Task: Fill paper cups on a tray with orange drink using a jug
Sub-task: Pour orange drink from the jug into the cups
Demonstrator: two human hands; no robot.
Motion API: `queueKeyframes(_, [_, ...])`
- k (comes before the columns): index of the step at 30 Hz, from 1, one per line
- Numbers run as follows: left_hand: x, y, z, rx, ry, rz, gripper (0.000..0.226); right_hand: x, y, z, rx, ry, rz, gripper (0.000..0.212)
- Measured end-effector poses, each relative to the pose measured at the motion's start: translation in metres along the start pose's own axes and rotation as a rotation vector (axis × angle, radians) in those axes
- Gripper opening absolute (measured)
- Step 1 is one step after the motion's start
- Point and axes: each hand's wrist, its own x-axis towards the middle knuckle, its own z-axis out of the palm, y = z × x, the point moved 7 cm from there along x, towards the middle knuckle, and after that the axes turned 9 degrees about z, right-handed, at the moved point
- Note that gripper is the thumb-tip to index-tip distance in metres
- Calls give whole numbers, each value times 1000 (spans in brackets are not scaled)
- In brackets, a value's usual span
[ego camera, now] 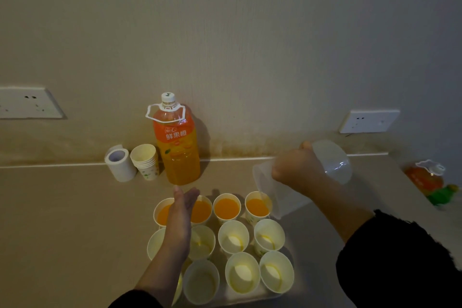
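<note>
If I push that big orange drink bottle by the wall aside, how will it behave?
The bottle looks nearly full, so it is probably heavy and slow to slide. It is tall for its base, so a high push may tip it. Its cap is on, so a spill seems unlikely.

Filled cups (227, 207): four. Unfilled cups (233, 236): eight. Jug (333, 161): one. Bottles (178, 150): probably two, one blurred. Paper roll (120, 166): one.
</note>
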Motion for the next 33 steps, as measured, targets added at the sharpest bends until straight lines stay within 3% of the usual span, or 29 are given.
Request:
queueKeyframes(13, [-2,3,5,3,-23,18,87,-3,-22,-17,47,71,-126,26])
queueKeyframes(16, [-4,5,4,-4,-16,21,77,-5,-23,-19,50,92,-126,25])
queueKeyframes(19, [-6,7,3,-3,-16,20,72,-3,-18,-14,10,-37,-69,29])
queueKeyframes(22, [-6,9,1,-14,-7,18,70,-2,-6,-4,-67,-270,-7,33])
queueKeyframes(24, [-6,12,0,-18,-1,28,66,-3,6,-3,-1,-362,57,38])
queueKeyframes(29, [-7,22,6,-16,-26,51,64,-8,26,-8,151,-392,162,50])
queueKeyframes(33, [-8,26,15,-18,-45,51,63,-15,35,-8,206,-463,231,40])
